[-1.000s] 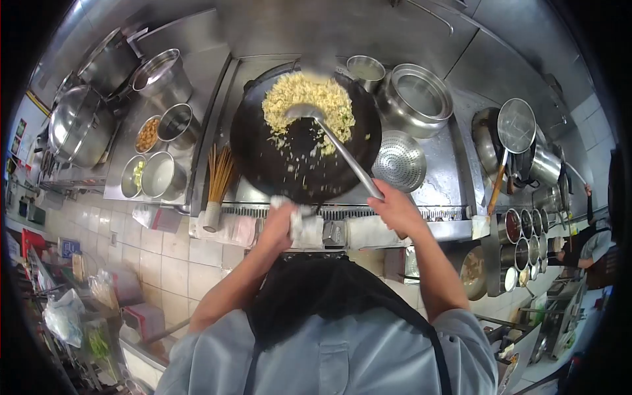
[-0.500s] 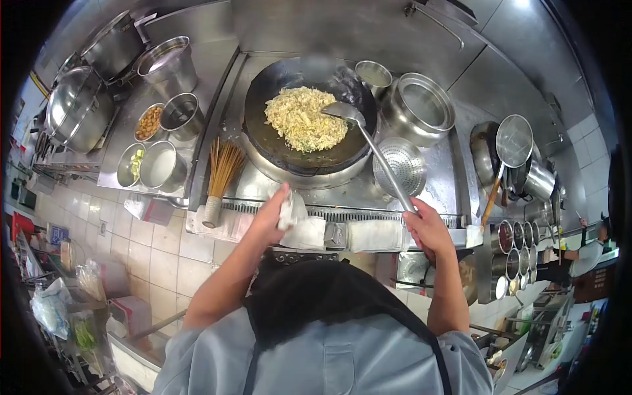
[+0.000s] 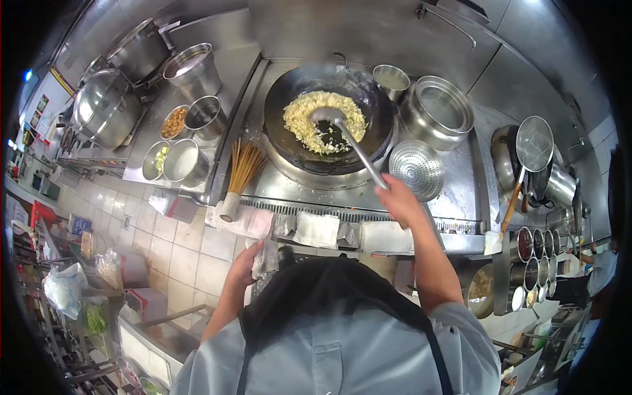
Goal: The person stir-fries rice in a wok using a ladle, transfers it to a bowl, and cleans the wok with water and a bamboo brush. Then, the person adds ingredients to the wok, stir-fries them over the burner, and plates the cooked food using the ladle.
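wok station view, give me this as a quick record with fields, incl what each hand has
vessel: round black metal wok on the stove
contents: pale yellow rice-like grains
right hand: holds the long-handled steel ladle, its bowl among the grains
left hand: holds a crumpled whitish cloth, away from the wok
left of wok: bundled brown stick brush
right of wok: round perforated steel strainer, wide silver pot
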### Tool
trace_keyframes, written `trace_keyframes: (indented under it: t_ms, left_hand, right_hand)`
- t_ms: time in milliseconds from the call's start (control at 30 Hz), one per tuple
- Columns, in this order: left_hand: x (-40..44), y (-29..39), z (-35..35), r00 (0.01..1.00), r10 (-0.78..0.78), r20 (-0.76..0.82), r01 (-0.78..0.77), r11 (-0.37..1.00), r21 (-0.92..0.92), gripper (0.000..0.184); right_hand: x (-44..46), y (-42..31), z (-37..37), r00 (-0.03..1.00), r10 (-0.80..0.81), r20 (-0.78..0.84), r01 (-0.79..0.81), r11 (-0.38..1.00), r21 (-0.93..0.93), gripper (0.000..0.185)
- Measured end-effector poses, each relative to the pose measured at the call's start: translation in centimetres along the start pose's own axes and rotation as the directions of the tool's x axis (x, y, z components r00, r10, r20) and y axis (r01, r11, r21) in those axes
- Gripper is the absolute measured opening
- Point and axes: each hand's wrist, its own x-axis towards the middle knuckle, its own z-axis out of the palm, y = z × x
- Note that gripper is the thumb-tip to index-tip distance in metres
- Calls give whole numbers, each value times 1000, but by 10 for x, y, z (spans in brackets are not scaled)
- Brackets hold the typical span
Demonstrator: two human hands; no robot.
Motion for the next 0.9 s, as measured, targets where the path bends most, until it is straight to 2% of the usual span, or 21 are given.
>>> trace_keyframes:
  t_ms: [33, 67, 100, 133, 200, 233, 267, 333, 367, 433, 533, 567, 667, 700, 800, 833, 900]
  left_hand:
    - [16, -20, -43, 999, 32, 2, -32, 999, 40, 46]
    - [8, -29, -58, 995, 32, -92, -25, 997, 74, 38]
    - [-3, -34, -69, 971, 1, -238, 43, 982, 182, 31]
    - [-20, -49, -75, 941, 121, -316, -55, 976, 212, 29]
    - [-44, -70, -94, 864, 99, -494, 97, 930, 355, 30]
    - [-54, -86, -107, 844, 105, -525, 164, 883, 440, 30]
    - [-61, -104, -123, 838, 121, -532, 239, 795, 558, 30]
    - [-71, -136, -151, 839, 156, -521, 361, 556, 749, 30]
    - [-73, -146, -155, 845, 160, -510, 389, 471, 792, 30]
    - [-73, -161, -164, 858, 166, -487, 415, 336, 846, 30]
    - [-72, -172, -167, 860, 155, -486, 434, 275, 858, 30]
    - [-69, -173, -167, 862, 151, -484, 437, 261, 861, 30]
    - [-62, -172, -169, 868, 143, -475, 438, 229, 870, 30]
    - [-61, -171, -169, 870, 141, -472, 439, 216, 872, 30]
    - [-52, -169, -171, 876, 144, -460, 433, 184, 882, 30]
    - [-50, -168, -173, 878, 145, -455, 430, 174, 886, 30]
    - [-46, -168, -178, 879, 147, -454, 431, 162, 887, 30]
  right_hand:
    - [8, -10, 7, 1000, 0, 7, -1, 992, 125, 40]
    - [14, -21, 12, 1000, -2, 11, -1, 968, 250, 38]
    - [17, -28, 14, 1000, -1, 16, -5, 929, 370, 35]
    - [16, -33, 11, 996, -30, 85, -24, 823, 568, 33]
    - [9, -40, 4, 972, -116, 202, -117, 505, 855, 28]
    - [13, -42, 3, 946, -155, 285, -218, 347, 912, 27]
    - [30, -35, 6, 924, -176, 338, -289, 253, 923, 25]
    - [80, -15, 17, 872, -238, 427, -424, 68, 903, 21]
    - [92, -18, 19, 909, -126, 397, -353, 272, 895, 19]
    - [107, -39, 26, 968, 53, 245, -220, 648, 729, 16]
    - [81, -63, 22, 990, -102, 94, 43, 870, 491, 16]
    - [78, -53, 17, 972, -162, 170, 18, 774, 633, 16]
    - [71, -31, 21, 891, -158, 426, -335, 404, 851, 16]
    - [87, -19, 31, 883, -83, 461, -394, 402, 827, 18]
    - [93, -32, 40, 962, -3, 272, -210, 630, 748, 12]
    - [89, -36, 35, 975, -28, 219, -129, 731, 670, 12]
    - [60, -29, 13, 987, -19, 160, -101, 701, 706, 18]
